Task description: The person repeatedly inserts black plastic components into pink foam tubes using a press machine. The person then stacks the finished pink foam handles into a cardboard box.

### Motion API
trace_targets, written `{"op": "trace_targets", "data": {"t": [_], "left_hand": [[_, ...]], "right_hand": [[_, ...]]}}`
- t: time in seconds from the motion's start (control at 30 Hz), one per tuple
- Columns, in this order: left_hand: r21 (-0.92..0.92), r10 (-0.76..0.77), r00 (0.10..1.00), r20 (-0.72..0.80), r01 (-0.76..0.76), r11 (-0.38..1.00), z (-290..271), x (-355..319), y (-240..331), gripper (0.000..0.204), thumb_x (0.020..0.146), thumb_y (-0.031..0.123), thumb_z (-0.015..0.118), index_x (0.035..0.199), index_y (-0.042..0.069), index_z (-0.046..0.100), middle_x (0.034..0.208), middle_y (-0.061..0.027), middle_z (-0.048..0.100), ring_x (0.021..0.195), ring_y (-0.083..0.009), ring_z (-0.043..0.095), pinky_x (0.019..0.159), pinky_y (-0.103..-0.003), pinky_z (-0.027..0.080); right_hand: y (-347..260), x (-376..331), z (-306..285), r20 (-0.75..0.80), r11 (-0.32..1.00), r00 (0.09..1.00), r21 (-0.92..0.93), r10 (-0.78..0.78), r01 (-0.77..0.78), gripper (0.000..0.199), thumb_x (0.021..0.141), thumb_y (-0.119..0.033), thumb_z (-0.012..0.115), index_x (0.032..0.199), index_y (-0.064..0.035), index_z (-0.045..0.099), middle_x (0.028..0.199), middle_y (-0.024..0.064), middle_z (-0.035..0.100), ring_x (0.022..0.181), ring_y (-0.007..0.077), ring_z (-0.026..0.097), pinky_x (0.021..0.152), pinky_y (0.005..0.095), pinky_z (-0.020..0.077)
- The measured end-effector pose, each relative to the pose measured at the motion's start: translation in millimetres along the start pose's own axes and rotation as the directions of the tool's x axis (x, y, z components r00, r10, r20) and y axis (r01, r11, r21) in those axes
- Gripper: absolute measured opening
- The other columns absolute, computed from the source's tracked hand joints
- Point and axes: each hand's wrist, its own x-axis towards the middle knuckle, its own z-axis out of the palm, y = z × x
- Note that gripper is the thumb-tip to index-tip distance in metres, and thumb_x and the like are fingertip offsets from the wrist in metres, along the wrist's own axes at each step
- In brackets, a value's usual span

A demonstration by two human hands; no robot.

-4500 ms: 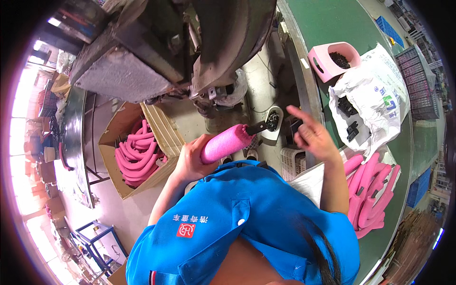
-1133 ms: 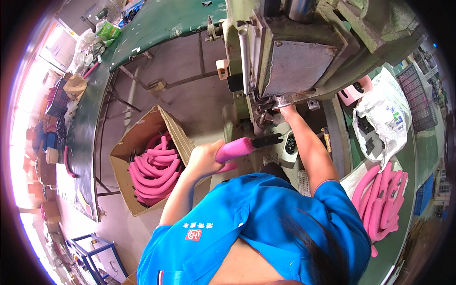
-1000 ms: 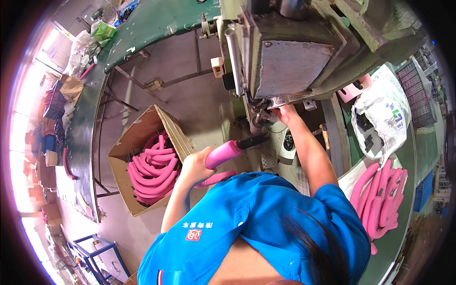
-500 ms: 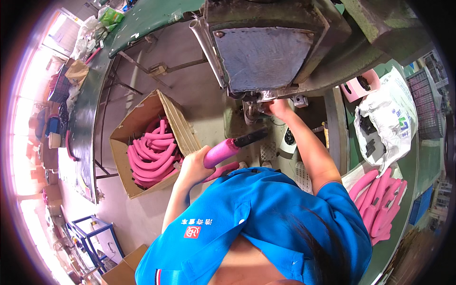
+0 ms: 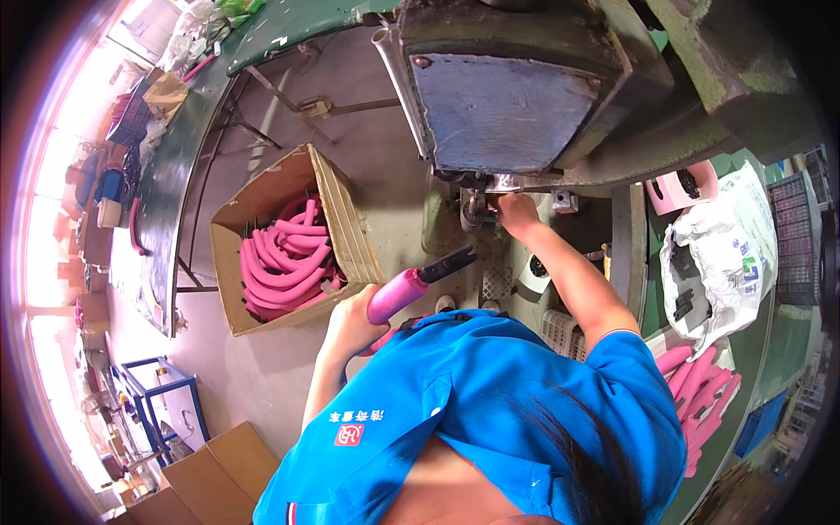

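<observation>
My left hand [image 5: 352,324] is wrapped round a pink foam-covered tube [image 5: 396,296] in front of my body. From the tube's upper end a flat black plastic piece [image 5: 449,263] sticks out, pointing up and to the right. My right hand [image 5: 518,214] reaches under the head of a heavy press-like machine [image 5: 506,112]. Its fingers are curled beside the metal tooling [image 5: 473,208] there. The fingertips are partly hidden, and I cannot make out what they hold.
A cardboard box [image 5: 357,229] full of curved pink tubes [image 5: 284,262] stands on the floor at left. On the right-hand green bench lie a white sack [image 5: 731,241] of black pieces, a pink container [image 5: 696,188] and more pink tubes [image 5: 700,394]. A blue metal frame [image 5: 159,385] stands lower left.
The view has shifted a little. My left hand still grips the pink tube, with its black end now tilted higher. My right hand stays under the machine head.
</observation>
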Motion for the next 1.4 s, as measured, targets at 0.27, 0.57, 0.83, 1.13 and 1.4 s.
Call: {"op": "trace_targets", "data": {"t": [0.27,0.57,0.83,1.13,1.4], "left_hand": [[-0.003,-0.051,0.999,-0.003,0.051,0.999,-3,-11,4,0.032,0.062,0.011,0.067,0.092,0.007,0.056,0.078,-0.0177,0.062,0.081,-0.0388,0.061,0.070,-0.046,0.047],[-0.103,-0.031,0.997,-0.065,0.024,0.994,0,-17,8,0.029,0.062,0.008,0.067,0.087,0.007,0.053,0.078,-0.0173,0.062,0.079,-0.0384,0.061,0.069,-0.044,0.047],[-0.053,0.016,0.999,-0.028,-0.018,0.998,-3,-10,5,0.032,0.061,0.008,0.069,0.090,0.006,0.055,0.079,-0.0169,0.062,0.079,-0.0375,0.062,0.069,-0.043,0.048],[-0.078,0.063,0.994,-0.088,-0.070,0.995,-5,1,4,0.035,0.060,0.006,0.072,0.092,0.004,0.058,0.079,-0.0168,0.063,0.078,-0.0336,0.064,0.071,-0.039,0.049],[-0.125,0.082,0.995,-0.054,-0.089,0.988,-6,4,5,0.033,0.060,0.007,0.069,0.091,0.006,0.057,0.079,-0.0162,0.063,0.079,-0.0356,0.063,0.071,-0.040,0.048]], "right_hand": [[52,54,10,-0.306,0.829,0.881,0.538,0.360,-0.152,0.019,0.084,-0.016,0.055,0.100,-0.0116,0.063,0.097,0.0196,0.064,0.088,0.0350,0.062,0.072,0.0457,0.0494],[44,77,33,-0.256,0.910,0.915,0.357,0.312,-0.211,0.021,0.088,-0.022,0.054,0.101,-0.0088,0.063,0.098,0.0152,0.064,0.085,0.0284,0.062,0.069,0.0410,0.0492],[50,42,4,-0.361,0.838,0.901,0.545,0.240,-0.006,0.026,0.092,-0.028,0.052,0.102,-0.0063,0.062,0.099,0.0113,0.064,0.083,0.0225,0.062,0.067,0.0367,0.0491],[-58,-28,-122,0.032,0.172,0.999,0.985,-0.030,-0.026,0.022,0.092,-0.021,0.056,0.093,-0.0015,0.065,0.080,0.0052,0.065,0.063,0.0083,0.055,0.057,0.0239,0.0444],[54,61,50,-0.642,0.924,0.689,0.368,0.335,-0.106,0.029,0.094,-0.024,0.050,0.109,-0.0016,0.060,0.108,0.0186,0.061,0.103,0.0319,0.056,0.089,0.0427,0.0435]]}}
